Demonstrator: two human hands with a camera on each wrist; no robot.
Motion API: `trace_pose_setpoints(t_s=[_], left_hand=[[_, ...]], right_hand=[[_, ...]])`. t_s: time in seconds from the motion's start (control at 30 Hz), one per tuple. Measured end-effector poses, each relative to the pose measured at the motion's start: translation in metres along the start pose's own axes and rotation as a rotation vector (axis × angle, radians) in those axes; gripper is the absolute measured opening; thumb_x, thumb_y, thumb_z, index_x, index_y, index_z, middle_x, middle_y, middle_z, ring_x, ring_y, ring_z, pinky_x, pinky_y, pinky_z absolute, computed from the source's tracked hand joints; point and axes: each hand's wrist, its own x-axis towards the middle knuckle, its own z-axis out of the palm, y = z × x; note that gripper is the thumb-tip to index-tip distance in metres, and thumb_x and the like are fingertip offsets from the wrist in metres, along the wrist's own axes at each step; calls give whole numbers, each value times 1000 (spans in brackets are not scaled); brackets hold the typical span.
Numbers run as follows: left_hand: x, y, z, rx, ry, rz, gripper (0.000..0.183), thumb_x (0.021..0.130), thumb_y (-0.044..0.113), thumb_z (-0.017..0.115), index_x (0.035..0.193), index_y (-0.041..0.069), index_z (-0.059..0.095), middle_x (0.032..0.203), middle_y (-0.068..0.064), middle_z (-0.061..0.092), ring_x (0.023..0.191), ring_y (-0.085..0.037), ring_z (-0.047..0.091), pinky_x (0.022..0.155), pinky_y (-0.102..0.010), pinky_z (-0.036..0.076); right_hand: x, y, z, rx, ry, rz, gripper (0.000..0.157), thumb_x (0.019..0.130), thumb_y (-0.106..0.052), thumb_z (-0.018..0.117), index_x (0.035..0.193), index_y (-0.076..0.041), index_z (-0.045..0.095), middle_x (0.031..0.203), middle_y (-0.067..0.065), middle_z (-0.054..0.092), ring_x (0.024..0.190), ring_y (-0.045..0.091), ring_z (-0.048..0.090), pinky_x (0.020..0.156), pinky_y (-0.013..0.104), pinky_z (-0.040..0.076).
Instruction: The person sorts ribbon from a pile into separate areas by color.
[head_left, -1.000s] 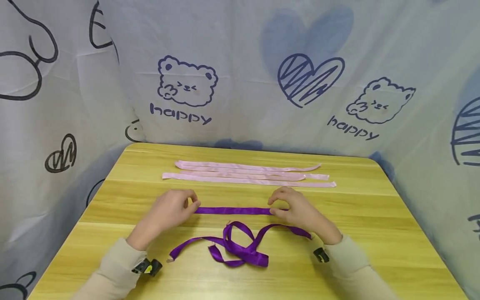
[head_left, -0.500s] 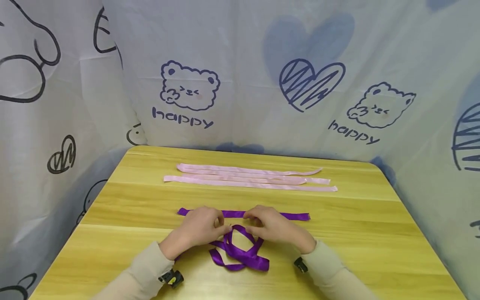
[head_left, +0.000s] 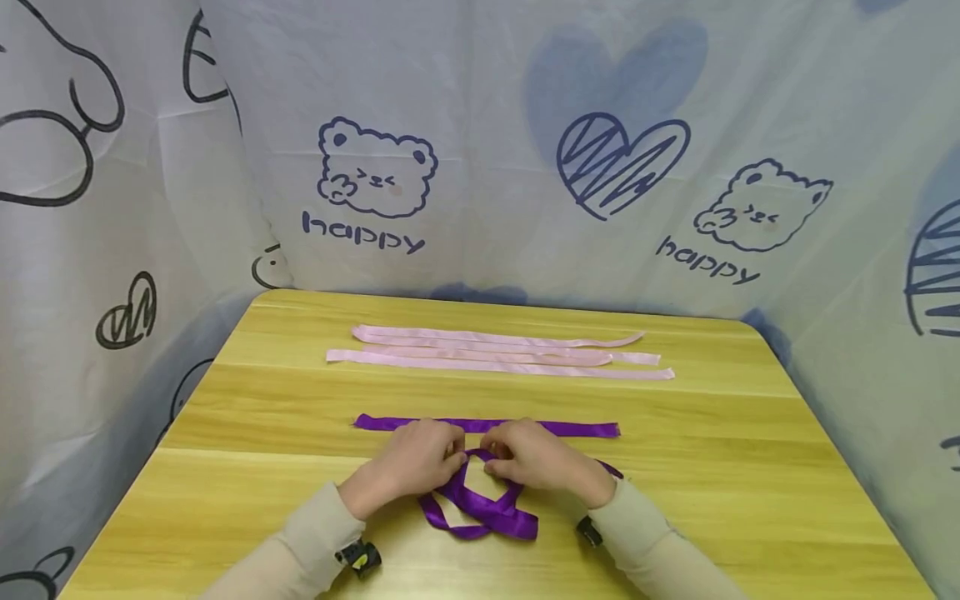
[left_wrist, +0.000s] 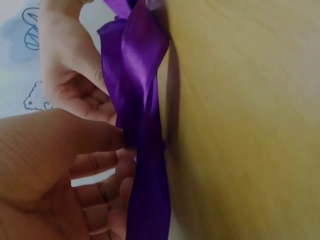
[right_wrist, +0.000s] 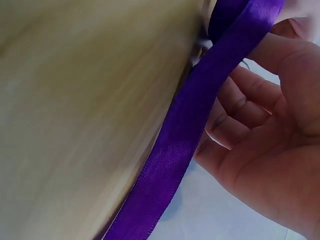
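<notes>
A loosely looped purple satin ribbon point(head_left: 491, 508) lies at the middle of the table, its upper loop between both hands. My left hand point(head_left: 420, 457) pinches the loop's left side between thumb and fingers; in the left wrist view the thumb point(left_wrist: 95, 137) presses against the purple band. On the loop's right side, my right hand point(head_left: 546, 460) has its thumb and curled fingers at the ribbon. The right wrist view shows the ribbon point(right_wrist: 185, 120) crossing in front of those fingers, hiding the thumb tip. Just beyond both hands, a second purple ribbon point(head_left: 585, 429) lies straight, partly covered by the fingers.
Several pale pink ribbons point(head_left: 495, 363) lie side by side toward the back of the wooden table point(head_left: 750, 467). A white cloth point(head_left: 495, 250) printed with bears and hearts hangs behind the table and along its sides.
Both hands have left the straight purple ribbon, come back toward the body and moved inward to the looped ribbon. Its upper loop is now between their fingers.
</notes>
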Motion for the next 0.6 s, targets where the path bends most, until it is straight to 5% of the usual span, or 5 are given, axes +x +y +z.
trace_pose_setpoints(t_s=[0.23,0.43,0.6], left_hand=[[0,-6,-9,-149,-20,53,19,100,14,63,82,17,69,65,10,54,57,-5,48,52,-25,40],[-1,-9,-17,-255,-7,15,29,109,18,49,82,17,60,66,9,45,58,-6,42,56,-24,37],[-2,-10,-20,-458,-79,-46,40,114,34,41,91,13,67,74,-3,61,65,-14,55,63,-29,46]], right_hand=[[0,2,1,24,54,-53,11,102,-15,69,98,-11,78,83,-6,67,69,-1,51,64,19,46],[-2,5,-2,244,71,-51,23,109,-22,59,98,-8,73,70,-6,58,54,2,47,51,20,41],[-3,4,-6,270,123,-58,25,110,-25,57,101,-8,73,73,-5,62,54,4,52,51,22,45]])
